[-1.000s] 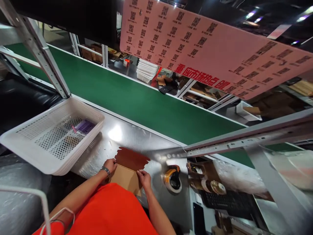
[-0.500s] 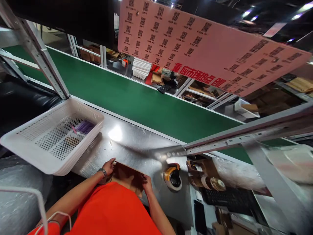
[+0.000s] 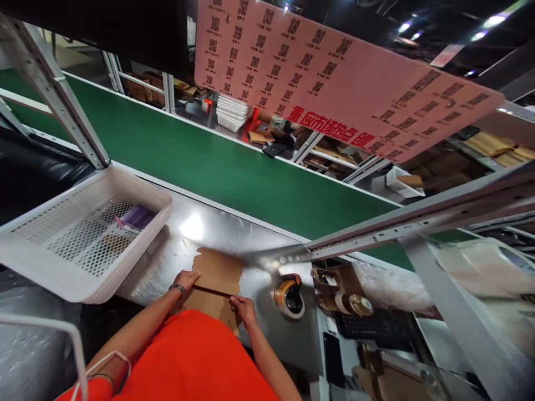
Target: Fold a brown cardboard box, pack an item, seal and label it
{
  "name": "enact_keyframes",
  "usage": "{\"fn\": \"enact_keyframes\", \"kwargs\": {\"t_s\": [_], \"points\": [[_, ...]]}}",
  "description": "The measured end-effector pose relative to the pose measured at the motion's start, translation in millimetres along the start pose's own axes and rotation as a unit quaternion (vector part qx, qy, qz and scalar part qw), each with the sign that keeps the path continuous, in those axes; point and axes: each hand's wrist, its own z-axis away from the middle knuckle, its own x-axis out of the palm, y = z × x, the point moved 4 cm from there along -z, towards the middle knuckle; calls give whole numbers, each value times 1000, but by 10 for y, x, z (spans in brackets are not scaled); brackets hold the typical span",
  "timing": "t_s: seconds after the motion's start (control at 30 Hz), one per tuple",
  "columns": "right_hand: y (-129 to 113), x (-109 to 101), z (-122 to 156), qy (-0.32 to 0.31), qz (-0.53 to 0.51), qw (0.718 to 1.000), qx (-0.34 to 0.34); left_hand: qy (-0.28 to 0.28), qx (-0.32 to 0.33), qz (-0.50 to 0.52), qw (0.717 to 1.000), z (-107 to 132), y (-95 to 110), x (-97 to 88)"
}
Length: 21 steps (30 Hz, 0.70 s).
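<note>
A flat brown cardboard box blank (image 3: 217, 281) lies on the shiny steel bench (image 3: 217, 234) right in front of me, one flap folded out toward the belt. My left hand (image 3: 186, 278), with a watch on the wrist, grips its left edge. On the near right edge my right hand (image 3: 241, 307) presses with its fingers curled on the cardboard. An orange shirt hides the near part of the cardboard.
A white perforated basket (image 3: 83, 234) with a purple item inside stands at the left. An orange tape dispenser (image 3: 289, 295) sits right of the cardboard, beside tape rolls (image 3: 355, 303) and a keyboard (image 3: 376, 328). A green conveyor belt (image 3: 234, 172) runs behind; a pink QR-code sign (image 3: 334, 78) hangs overhead.
The cardboard was tipped up on edge half a second ago; now it lies flat again with the lighter side up. Both hands stayed on its edges.
</note>
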Motion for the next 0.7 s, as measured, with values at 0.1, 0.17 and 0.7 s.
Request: {"fn": "enact_keyframes", "kwargs": {"t_s": [0.1, 0.17, 0.7], "points": [[-5, 7, 9, 5, -7, 1000, 14, 40, -32, -37, 998, 83, 67, 41], [11, 6, 5, 10, -11, 999, 29, 84, 30, -102, 991, 173, 116, 75], [12, 93, -13, 22, -43, 990, 135, -167, 378, -420, 808, 362, 53, 493]]}}
